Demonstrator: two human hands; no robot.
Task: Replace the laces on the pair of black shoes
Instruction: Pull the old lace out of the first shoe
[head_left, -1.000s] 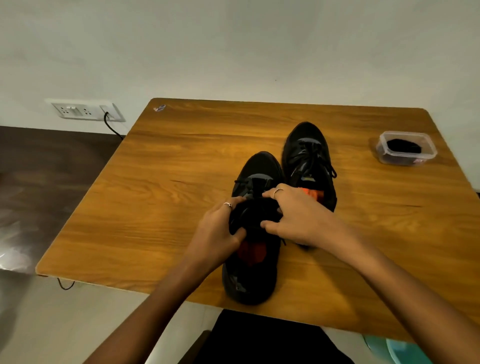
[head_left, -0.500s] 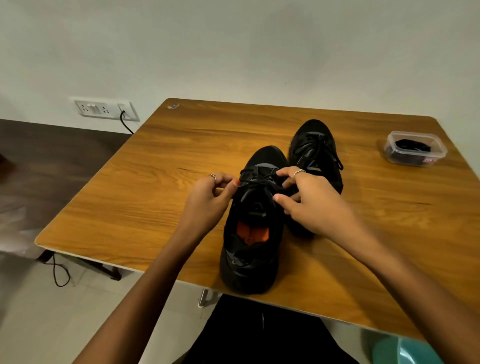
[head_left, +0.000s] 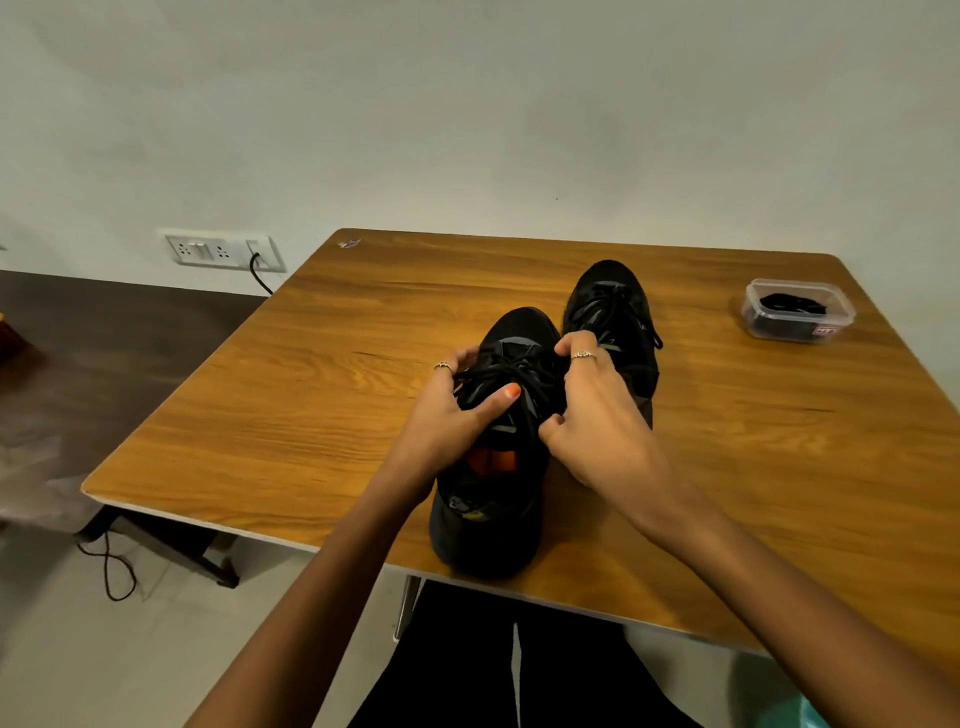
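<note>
Two black shoes stand on the wooden table. The near shoe points away from me, with an orange insole showing, and its heel reaches the table's front edge. My left hand grips its left side, thumb laid across the black lace. My right hand pinches the lace on the right side, fingers curled. The far shoe is laced and sits just behind my right hand, partly hidden by it.
A clear plastic box holding black laces sits at the table's far right. A wall socket panel with a black cable is on the left wall. A dark bench stands left of the table, and my legs are under the front edge.
Both hands have moved up from the shoe's tongue near the opening to the laces nearer the toe. My left thumb now lies across the laces.
</note>
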